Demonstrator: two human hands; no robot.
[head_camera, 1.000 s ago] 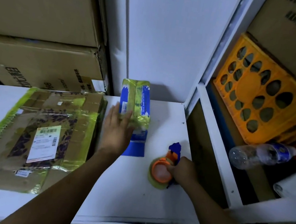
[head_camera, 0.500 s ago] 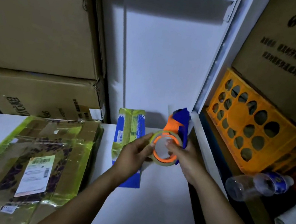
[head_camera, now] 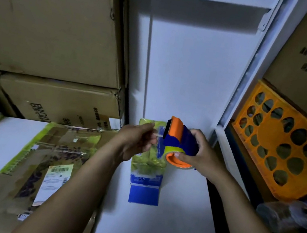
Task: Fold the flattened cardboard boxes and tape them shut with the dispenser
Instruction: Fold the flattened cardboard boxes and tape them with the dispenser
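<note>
Right hand [head_camera: 200, 156] grips a blue-and-orange plastic tape dispenser [head_camera: 179, 138] in mid-air; left hand [head_camera: 134, 141] pinches its clear tape end [head_camera: 158, 135] just beside. The small blue-and-green cardboard box [head_camera: 147, 167] sits directly below both hands.

dispenser [head_camera: 179, 138] roll half hidden under right hand [head_camera: 201, 154] | tape strand [head_camera: 157, 135] toward left hand [head_camera: 137, 140] blurred, pinch unclear | small box [head_camera: 147, 167] top behind both | flattened cardboard [head_camera: 41, 159] cut by bottom edge | label [head_camera: 53, 183] print unreadable | bottle [head_camera: 290, 214] blurred at right edge
</note>
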